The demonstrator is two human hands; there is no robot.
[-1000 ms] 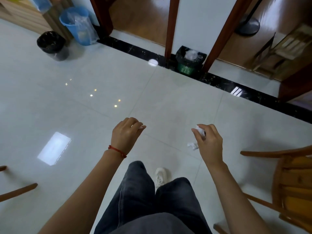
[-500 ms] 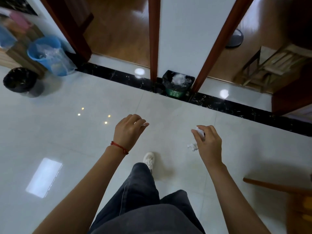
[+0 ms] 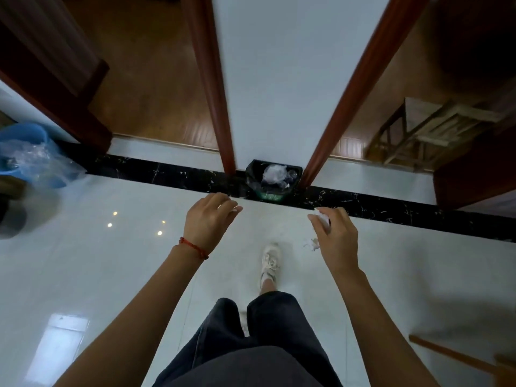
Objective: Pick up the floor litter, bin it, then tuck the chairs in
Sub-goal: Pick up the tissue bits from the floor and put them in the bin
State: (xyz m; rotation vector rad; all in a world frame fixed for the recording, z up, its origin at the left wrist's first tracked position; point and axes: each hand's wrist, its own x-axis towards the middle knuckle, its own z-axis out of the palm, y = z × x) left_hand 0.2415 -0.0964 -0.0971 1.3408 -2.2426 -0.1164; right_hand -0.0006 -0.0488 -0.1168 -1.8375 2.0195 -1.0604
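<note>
my right hand (image 3: 336, 241) pinches crumpled white paper litter (image 3: 322, 217), and my left hand (image 3: 208, 219) curls round a small white scrap (image 3: 236, 209). the black-lined green bin (image 3: 272, 181) stands just ahead against the white wall. so gathering looks done; binning comes next, then the wooden chair (image 3: 458, 361) at my right, untucked.

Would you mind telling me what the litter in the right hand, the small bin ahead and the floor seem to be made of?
The litter in the right hand looks like white tissue or soft paper: crumpled, matte, ragged edges. The small bin seems to be green plastic with a glossy black film liner, though motion blur leaves it uncertain. The floor looks like polished pale tile: mirror-like light reflections, thin grout lines.
</note>
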